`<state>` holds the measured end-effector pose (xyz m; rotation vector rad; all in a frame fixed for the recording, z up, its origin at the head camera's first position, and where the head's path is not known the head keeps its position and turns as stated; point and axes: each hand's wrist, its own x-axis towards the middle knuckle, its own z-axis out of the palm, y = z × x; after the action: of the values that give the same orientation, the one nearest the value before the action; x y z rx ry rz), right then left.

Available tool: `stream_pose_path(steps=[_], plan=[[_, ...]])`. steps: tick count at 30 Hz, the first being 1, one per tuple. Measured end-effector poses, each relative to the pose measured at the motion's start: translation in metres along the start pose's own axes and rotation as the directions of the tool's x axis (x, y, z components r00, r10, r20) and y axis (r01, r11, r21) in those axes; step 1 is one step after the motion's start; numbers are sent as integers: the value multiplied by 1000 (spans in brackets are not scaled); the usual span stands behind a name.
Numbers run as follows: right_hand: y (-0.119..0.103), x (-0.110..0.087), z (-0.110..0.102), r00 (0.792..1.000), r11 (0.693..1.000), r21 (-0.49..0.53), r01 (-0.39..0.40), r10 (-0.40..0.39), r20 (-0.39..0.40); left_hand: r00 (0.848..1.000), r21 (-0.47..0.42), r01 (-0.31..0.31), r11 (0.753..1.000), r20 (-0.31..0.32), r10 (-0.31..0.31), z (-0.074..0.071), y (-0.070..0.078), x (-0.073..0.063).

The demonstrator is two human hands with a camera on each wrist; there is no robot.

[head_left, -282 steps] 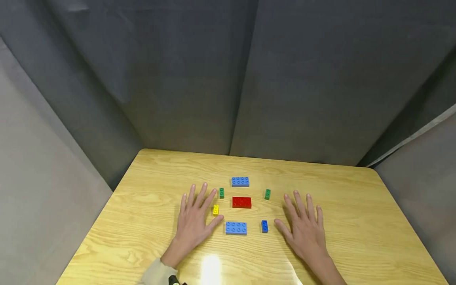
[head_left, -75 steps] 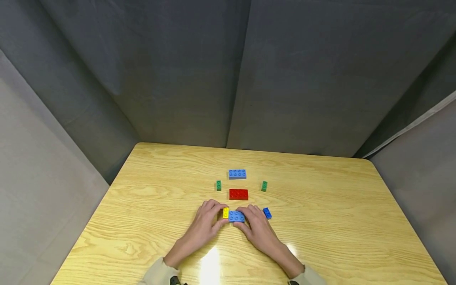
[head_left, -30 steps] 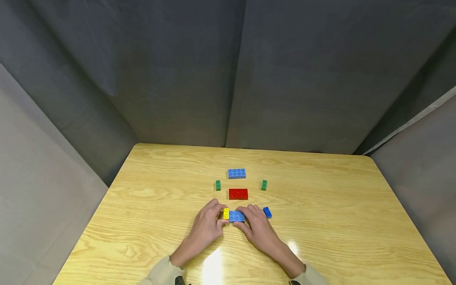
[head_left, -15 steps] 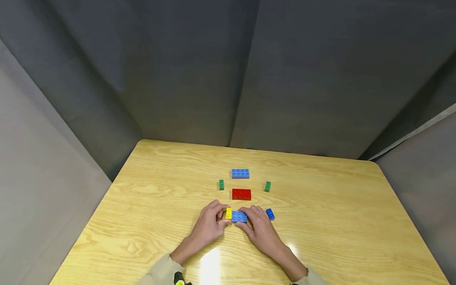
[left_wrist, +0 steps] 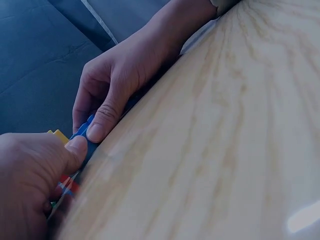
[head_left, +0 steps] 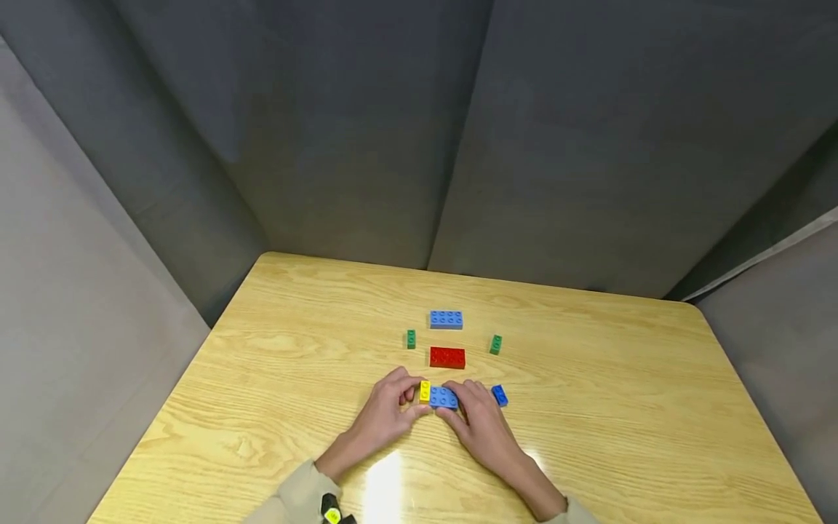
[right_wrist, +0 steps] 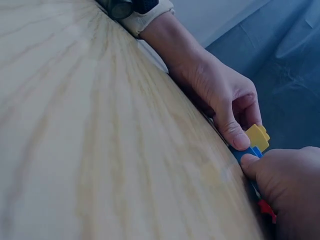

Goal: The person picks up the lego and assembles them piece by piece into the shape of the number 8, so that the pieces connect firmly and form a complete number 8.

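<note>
Yellow two-stud plastic brick (head_left: pixel 425 391) sits atop the left end of a light-blue rectangular plastic brick (head_left: pixel 443 397) on pale wooden table (head_left: pixel 314 313), left hand (head_left: pixel 386 406) pinching both there, right hand (head_left: pixel 481 416) gripping the other end; best pressed evenly, edges flush

Can't see the right end of the light-blue rectangular plastic brick (head_left: pixel 443 398) from the head cam, the person's bare right hand (head_left: pixel 483 423) is covering it. Same deal with the join under the small yellow two-stud plastic brick (head_left: pixel 425 391), so no clue if there's a gap. On the left wrist cam, the bare left hand (head_left: pixel 385 409) blocks most of that yellow one and gets chopped by the left edge. The red rectangular plastic brick (head_left: pixel 447 357) is just a blurry scrap there. The black gadget with a yellow-green spot (head_left: pixel 332 513) on the left beige cloth sleeve (head_left: pixel 300 496) is too small to identify. The pale wood-grain tabletop's (head_left: pixel 622 386) near edge is cut off too.
</note>
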<state>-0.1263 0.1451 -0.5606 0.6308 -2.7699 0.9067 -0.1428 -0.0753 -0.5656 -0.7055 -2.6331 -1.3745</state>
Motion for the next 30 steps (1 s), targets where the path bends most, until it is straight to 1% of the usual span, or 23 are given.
stream_pose_path(steps=[3,11,15,22,26,30], plan=[[-3,0,-1,1000,1000,-14,-13,13,5,1000,0,14,1000,11,-14,0,0,-1],[-8,2,-7,996,998,-35,-57,59,59,1000,-7,11,1000,16,-11,-1,3,1],[-10,3,-10,996,997,-45,-56,59,73,1000,-8,9,1000,22,-9,-1,3,0],[-13,5,-19,990,993,-101,-56,68,124,1000,-3,16,1000,21,-16,0,0,-2],[-11,8,-26,990,995,-84,-53,64,126,1000,-7,22,1000,19,-22,0,-1,-1],[-8,10,-35,987,997,-50,-56,63,147,1000,-10,21,1000,19,-21,0,0,0]])
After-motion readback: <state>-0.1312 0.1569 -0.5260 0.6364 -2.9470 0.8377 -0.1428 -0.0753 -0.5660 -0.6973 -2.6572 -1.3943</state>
